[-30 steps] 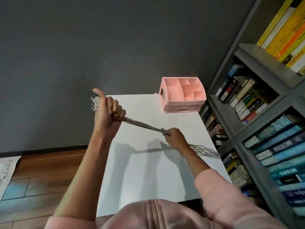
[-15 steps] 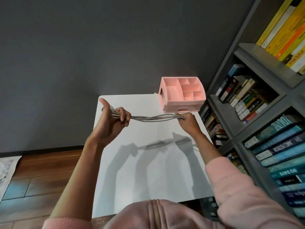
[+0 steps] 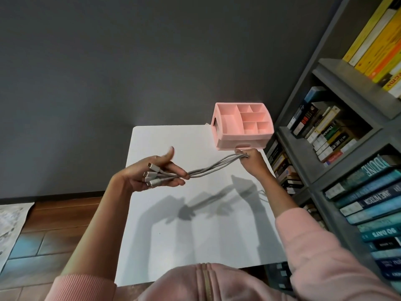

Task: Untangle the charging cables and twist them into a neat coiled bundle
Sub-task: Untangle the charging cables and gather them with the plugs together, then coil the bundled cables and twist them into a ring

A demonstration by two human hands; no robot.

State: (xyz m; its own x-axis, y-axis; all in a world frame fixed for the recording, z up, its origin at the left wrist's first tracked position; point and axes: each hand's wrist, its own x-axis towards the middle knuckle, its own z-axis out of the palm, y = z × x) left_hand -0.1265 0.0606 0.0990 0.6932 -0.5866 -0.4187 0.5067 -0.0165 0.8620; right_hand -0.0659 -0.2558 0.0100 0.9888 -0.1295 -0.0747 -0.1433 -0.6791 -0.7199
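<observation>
Biggest risk I can see is at the plug end. The left hand [image 3: 147, 174] is basically flat, palm up, thumb sticking up, fingers [image 3: 176, 169] almost straight, and the plugs [image 3: 152, 177] of the charging cables [image 3: 208, 170] are just lying across it rather than being clamped. I can't tell if the strands are tucked between two fingers or only resting on top. If the other end gets any pull or twist, those plugs could slide off the palm and fan out, and the lined-up ends would be lost.

The right hand [image 3: 252, 161] is the opposite; its fingers [image 3: 244, 153] are curled tight round the bundle, held up above the worktop [image 3: 195, 235], just in front of the pink organiser [image 3: 243, 127]. It's close enough that a careless wrist turn might bump the organiser.

The cables sag in a loose run between the two hands, with the strands a bit apart in the middle. The rest of the length trails off past the right forearm toward the bookshelf [image 3: 325, 170] side and is mostly hidden, so it could snag on the worktop edge while coiling.
</observation>
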